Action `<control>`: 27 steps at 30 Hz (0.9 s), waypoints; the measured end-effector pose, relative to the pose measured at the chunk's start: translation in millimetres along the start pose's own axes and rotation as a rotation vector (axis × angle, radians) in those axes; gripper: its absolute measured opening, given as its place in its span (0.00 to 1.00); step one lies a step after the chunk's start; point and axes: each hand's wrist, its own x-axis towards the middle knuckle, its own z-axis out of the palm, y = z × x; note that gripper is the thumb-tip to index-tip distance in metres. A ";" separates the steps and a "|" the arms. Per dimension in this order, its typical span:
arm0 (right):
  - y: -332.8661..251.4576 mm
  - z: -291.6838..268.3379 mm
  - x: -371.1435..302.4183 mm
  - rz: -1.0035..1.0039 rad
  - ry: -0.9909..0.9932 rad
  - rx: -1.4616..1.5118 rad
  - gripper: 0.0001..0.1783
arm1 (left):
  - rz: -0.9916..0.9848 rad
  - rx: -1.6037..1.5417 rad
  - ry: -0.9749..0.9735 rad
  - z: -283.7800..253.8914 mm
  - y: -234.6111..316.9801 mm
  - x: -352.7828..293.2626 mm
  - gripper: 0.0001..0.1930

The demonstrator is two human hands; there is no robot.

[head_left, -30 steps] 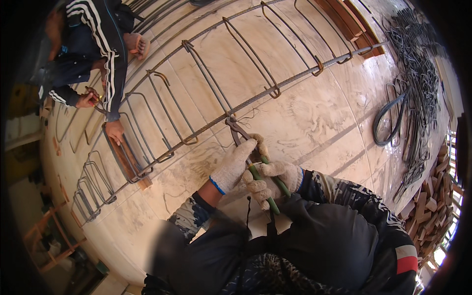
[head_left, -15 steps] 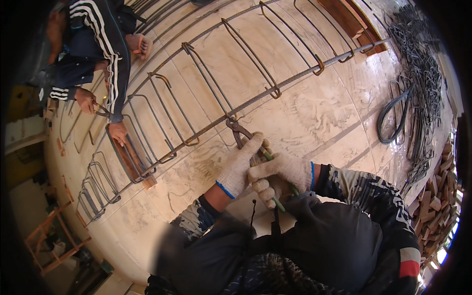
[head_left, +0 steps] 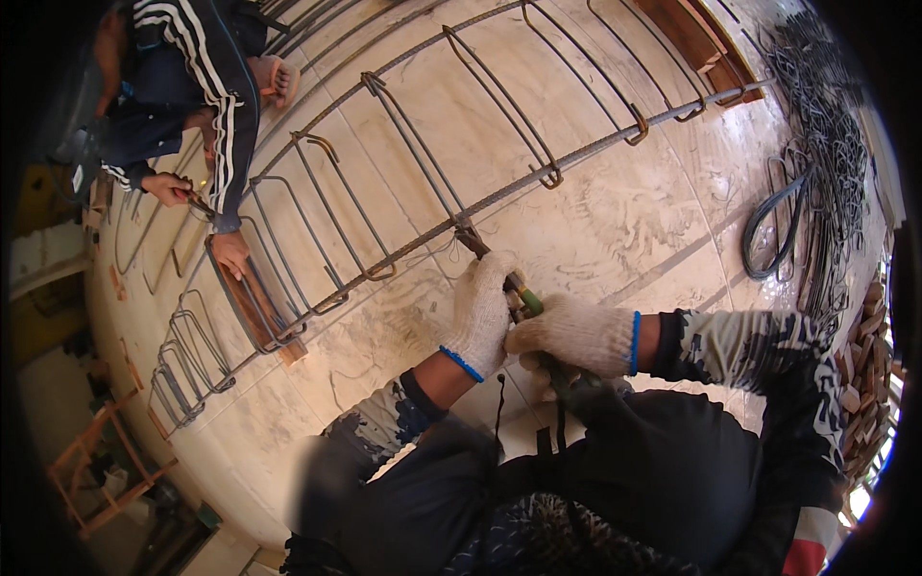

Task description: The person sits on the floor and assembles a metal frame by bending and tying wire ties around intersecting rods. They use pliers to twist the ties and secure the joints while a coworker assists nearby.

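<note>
My left hand (head_left: pixel 483 312), in a pale knitted glove with a blue cuff, is closed round the upper part of a pair of pincers (head_left: pixel 471 240). Behind it my right hand (head_left: pixel 576 336), gloved alike, grips the green handles, which it largely covers. The jaws meet a ribbed steel bar (head_left: pixel 509 195) where a bent rectangular stirrup (head_left: pixel 420 144) crosses it. Thin tie wire (head_left: pixel 423 257) shows beside that joint. Whether the jaws pinch the wire is too small to tell.
A co-worker's hand (head_left: pixel 230 255) rests by a wooden block (head_left: pixel 252 312) under the cage's left part; their other hand (head_left: pixel 169 188) holds a tool. Coiled wire (head_left: pixel 773 226) and a heap of bent steel (head_left: pixel 826 125) lie at right, near wood offcuts (head_left: pixel 858 379).
The pincers have turned, and their handles have swung toward my right. Both my hands have shifted right with them. The jaws remain at the same joint.
</note>
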 end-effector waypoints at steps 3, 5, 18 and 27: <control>49.4 -11.6 21.2 -0.144 -0.262 0.492 0.18 | -0.016 -0.110 0.000 4.0 -6.9 -0.7 0.15; 61.3 -3.6 17.5 -0.105 -0.330 0.766 0.18 | -0.060 -0.107 -0.009 8.9 0.5 -8.0 0.14; 49.5 -10.4 22.4 -0.313 0.108 -0.128 0.43 | -0.127 -0.253 -0.075 18.4 -2.5 8.5 0.16; 79.7 -7.3 18.9 -0.103 -0.585 0.991 0.25 | -0.138 -0.474 -0.289 11.2 -3.7 11.6 0.17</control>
